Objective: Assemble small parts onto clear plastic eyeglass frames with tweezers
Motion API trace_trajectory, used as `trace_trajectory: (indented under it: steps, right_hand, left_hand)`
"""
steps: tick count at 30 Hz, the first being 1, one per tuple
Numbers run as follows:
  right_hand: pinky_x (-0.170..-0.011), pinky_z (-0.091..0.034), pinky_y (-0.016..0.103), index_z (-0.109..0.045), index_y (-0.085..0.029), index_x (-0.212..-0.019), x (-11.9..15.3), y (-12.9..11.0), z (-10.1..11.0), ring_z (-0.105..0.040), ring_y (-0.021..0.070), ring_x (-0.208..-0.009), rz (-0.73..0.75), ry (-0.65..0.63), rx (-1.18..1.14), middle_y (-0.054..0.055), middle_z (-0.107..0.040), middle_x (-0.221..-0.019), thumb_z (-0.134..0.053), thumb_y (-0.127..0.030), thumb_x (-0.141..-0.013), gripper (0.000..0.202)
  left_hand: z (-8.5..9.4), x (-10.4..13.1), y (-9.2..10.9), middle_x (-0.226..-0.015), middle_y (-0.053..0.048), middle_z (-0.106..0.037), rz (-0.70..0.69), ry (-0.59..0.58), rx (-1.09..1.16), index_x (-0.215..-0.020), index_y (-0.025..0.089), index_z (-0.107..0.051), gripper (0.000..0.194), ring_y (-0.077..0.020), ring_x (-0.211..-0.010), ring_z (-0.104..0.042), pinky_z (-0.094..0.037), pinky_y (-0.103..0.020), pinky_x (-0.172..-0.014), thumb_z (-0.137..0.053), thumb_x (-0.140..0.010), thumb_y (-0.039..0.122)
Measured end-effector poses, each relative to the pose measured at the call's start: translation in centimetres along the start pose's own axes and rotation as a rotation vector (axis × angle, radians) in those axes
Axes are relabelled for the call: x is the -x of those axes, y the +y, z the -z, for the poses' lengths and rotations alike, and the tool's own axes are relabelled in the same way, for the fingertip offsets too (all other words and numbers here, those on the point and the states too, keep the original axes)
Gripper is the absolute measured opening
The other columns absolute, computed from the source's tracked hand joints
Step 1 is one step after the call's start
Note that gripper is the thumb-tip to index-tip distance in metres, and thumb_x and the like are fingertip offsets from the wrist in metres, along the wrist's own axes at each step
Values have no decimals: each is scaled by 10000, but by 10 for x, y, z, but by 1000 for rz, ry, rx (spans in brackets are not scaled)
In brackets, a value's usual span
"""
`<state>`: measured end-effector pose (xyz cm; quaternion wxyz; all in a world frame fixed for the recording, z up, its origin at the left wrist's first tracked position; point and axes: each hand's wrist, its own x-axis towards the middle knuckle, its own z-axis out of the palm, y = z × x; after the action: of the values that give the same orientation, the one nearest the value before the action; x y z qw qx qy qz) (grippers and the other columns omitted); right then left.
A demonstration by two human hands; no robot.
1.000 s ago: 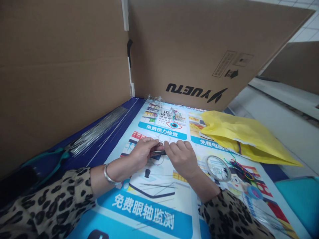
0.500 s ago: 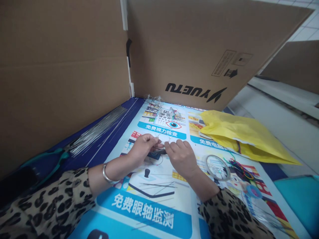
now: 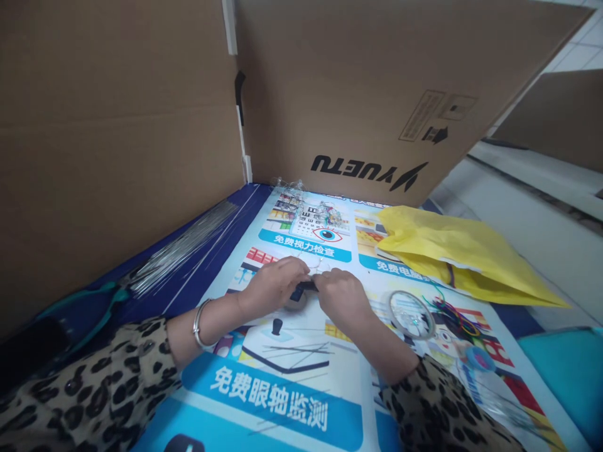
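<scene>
My left hand (image 3: 277,284), with a silver bangle on its wrist, is closed in a pinch over the middle of the printed poster (image 3: 217,433). Close against it, my right hand (image 3: 343,300) is closed too, knuckles up. Fine wire (image 3: 321,262) loops up past the fingertips of both hands, with tiny bits on it too small to name. A slim dark piece (image 3: 308,285) shows between the hands; its kind is unclear. The fingers hide most of what they grip. Several loose straight wires (image 3: 296,351) lie below the hands.
Cardboard walls (image 3: 367,94) stand behind and left. A bundle of straight wires (image 3: 183,248) and teal-handled scissors or pliers (image 3: 106,298) lie left. Right are a yellow bag (image 3: 471,251), a round clear dish (image 3: 429,321) and coloured cords (image 3: 459,320). Tangled wire pieces (image 3: 332,216) lie beyond the hands.
The left hand has turned knuckles up, its fingers closing over the wire and nearer the right hand. The right hand has dipped slightly. The surrounding things have stayed put.
</scene>
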<state>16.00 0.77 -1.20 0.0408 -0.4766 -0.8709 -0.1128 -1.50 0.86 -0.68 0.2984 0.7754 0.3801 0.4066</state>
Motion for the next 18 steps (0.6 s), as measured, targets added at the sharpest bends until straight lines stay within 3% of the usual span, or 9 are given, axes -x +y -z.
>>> trace_trajectory:
  steps: [3,9,12,18]
  right_hand:
    - [-600,-264,294,-593,-197,-764,0,1,0,-504,168,-690,-7,-14,-14,40,-613,-702,-472,-95,-749,159]
    - [-687,-263,313,-599,-173,-802,0,8,-5,-466,194,-785,7,116,-11,59,-600,-756,-479,-131,-768,132]
    - [-702,-258,310,-615,-182,-871,0,13,-8,-446,195,-811,-61,181,-48,56,-599,-785,-494,-155,-766,163]
    - [-717,-258,303,-622,-195,-932,-1,19,-12,-432,197,-833,-165,232,-96,54,-594,-824,-516,-186,-759,203]
  left_hand:
    - [1,0,-2,-925,-55,-616,-62,-87,-100,-846,227,-595,180,-172,-929,-546,-407,-298,-833,-418,-821,209]
    - [4,-6,-9,-910,-67,-615,-87,58,-209,-822,207,-580,188,-170,-909,-549,-403,-283,-810,-393,-838,212]
    - [8,-10,-13,-893,-59,-616,-63,109,-224,-790,210,-584,181,-169,-888,-545,-393,-272,-794,-407,-829,209]
    - [9,-11,-16,-941,-58,-614,-58,54,-278,-799,215,-585,163,-174,-915,-546,-391,-279,-800,-423,-818,210]
